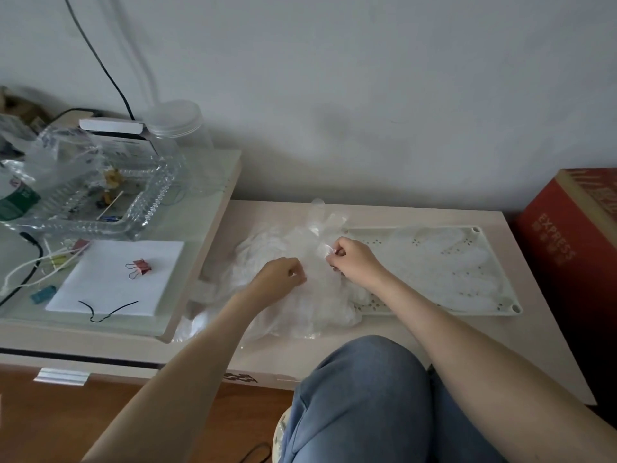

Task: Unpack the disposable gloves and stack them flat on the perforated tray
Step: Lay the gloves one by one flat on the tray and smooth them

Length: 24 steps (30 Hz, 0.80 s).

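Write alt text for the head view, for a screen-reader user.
A seated person's left hand and right hand pinch thin plastic in a crumpled pile of clear disposable gloves on a low table. Just right of the pile, a white perforated tray holds gloves laid flat; a red box stands at the far right.

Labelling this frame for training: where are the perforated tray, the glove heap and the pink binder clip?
perforated tray (pixel 509 305): head view, near-right corner rim.
glove heap (pixel 263 243): head view, far-left folds.
pink binder clip (pixel 142 265): head view, pink body.
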Each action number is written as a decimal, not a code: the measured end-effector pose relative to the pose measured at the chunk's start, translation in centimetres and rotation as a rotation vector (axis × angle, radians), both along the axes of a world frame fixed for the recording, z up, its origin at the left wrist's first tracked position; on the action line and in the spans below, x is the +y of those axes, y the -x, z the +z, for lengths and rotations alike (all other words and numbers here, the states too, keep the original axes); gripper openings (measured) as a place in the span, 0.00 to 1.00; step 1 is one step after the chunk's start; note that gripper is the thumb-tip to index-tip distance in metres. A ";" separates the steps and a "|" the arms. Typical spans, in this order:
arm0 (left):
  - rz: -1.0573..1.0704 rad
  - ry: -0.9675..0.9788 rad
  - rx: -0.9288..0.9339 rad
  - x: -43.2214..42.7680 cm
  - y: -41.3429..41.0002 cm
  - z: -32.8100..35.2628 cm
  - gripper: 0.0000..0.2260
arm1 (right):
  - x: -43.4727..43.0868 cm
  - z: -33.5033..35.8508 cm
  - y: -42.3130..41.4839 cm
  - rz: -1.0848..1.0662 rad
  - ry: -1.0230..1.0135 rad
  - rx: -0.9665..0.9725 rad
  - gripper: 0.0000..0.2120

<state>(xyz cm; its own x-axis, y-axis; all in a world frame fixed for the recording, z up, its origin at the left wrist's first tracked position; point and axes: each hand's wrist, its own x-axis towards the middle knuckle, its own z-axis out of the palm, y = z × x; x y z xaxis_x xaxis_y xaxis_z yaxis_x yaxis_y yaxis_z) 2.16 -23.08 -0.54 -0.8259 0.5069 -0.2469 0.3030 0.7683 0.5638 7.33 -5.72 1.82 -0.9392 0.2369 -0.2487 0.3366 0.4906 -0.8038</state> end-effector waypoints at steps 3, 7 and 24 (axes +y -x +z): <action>0.051 -0.034 0.022 -0.1 0.0 0.4 0.04 | 0.3 0.2 0.1 -0.069 0.017 0.048 0.04; 0.207 -0.241 -0.114 -0.3 0.1 0.4 0.06 | 0.6 0.8 0.3 -0.174 0.115 0.105 0.08; 0.324 -1.063 -0.364 2.3 -0.1 5.6 0.04 | -3.2 2.7 -0.6 0.076 0.251 0.075 0.47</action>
